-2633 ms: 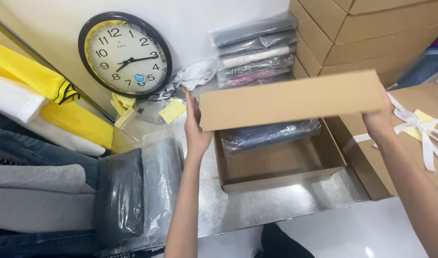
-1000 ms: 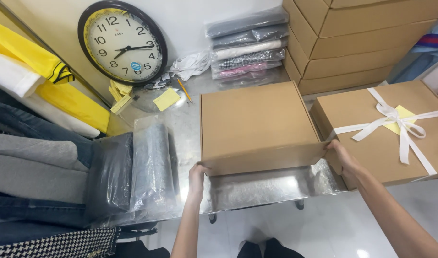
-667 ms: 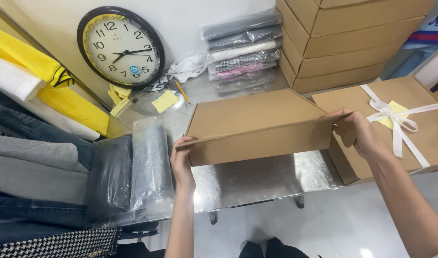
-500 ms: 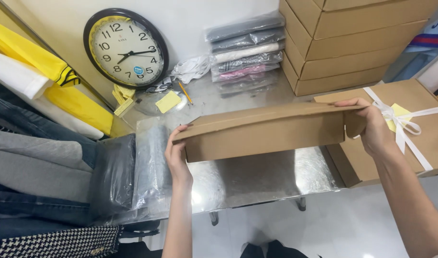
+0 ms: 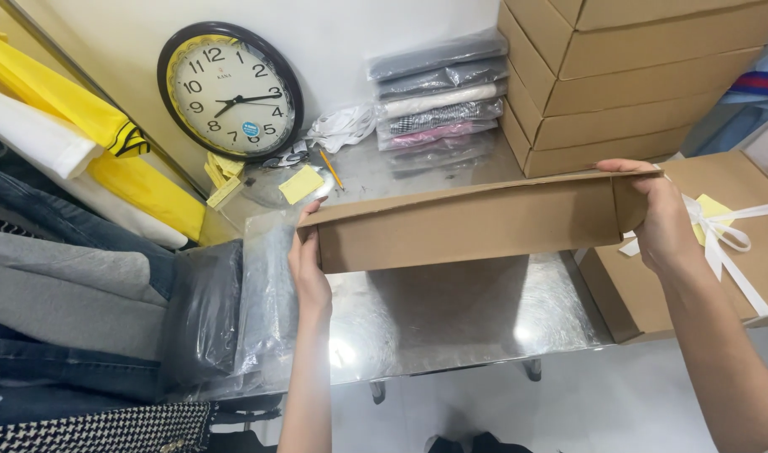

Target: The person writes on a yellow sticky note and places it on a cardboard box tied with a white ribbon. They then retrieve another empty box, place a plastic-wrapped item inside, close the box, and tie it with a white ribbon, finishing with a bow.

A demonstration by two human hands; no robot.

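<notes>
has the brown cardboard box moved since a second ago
Yes. The brown cardboard box rested flat on the steel table then; now the left hand and right hand hold it lifted above the table, front side facing the camera.

One wall clock (image 5: 230,91), three stacked cardboard boxes (image 5: 619,75), one ribboned box (image 5: 719,243), one held box (image 5: 476,222), two hands (image 5: 310,273).

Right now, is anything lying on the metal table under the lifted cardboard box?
Nothing visible. The left hand and right hand hold the cardboard box above a bare patch of the metal table.
</notes>
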